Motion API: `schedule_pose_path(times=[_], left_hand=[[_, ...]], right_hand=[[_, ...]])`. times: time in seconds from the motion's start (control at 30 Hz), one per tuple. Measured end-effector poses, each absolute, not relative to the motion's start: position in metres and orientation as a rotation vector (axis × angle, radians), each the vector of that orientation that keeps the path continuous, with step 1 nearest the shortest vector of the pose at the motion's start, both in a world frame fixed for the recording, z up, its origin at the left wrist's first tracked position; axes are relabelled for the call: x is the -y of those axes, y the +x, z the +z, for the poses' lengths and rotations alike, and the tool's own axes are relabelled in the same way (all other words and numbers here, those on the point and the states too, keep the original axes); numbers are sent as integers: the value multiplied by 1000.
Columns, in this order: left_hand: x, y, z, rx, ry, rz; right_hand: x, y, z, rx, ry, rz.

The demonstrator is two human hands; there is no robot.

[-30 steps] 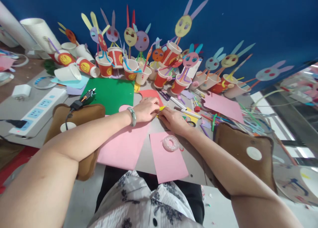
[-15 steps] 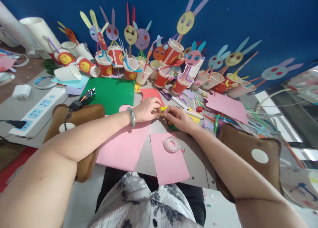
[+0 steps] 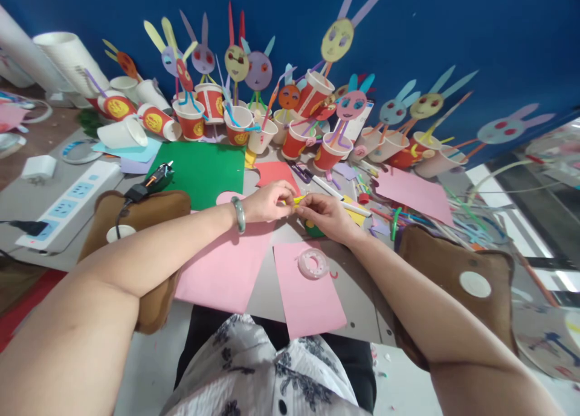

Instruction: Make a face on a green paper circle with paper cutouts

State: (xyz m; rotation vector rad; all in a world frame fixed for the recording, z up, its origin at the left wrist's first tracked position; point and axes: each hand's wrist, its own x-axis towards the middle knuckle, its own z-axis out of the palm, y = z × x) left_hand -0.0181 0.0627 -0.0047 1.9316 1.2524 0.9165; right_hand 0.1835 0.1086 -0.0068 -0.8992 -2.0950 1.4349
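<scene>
A small yellow strip is pinched between my two hands at the middle of the table; its exact kind is mostly hidden by fingers. My left hand, with a bangle at the wrist, has thumb and fingertips closed on the strip's left end. From the other side my right hand grips it, fingers curled, nearly touching the left fingertips. Under the right hand a small green round thing partly shows. Below the hands, a pink tape roll lies on a pink sheet.
Paper cups with paper rabbit heads line the blue wall. A green sheet, larger pink paper and power strip lie left. Brown cushions flank the forearms; pens and pink paper sit right.
My left fingers have shifted slightly and lifted a little, so less of the yellow strip shows. The right hand has hardly moved; the table things stay put.
</scene>
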Motion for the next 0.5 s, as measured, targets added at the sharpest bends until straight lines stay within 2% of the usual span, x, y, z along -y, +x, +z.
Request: schedule_pose_path(times=[0.5], left_hand=[[-63,-19,-6,-1259,1978,949]], right_hand=[[-106,184,-5,2035,-915,1471]])
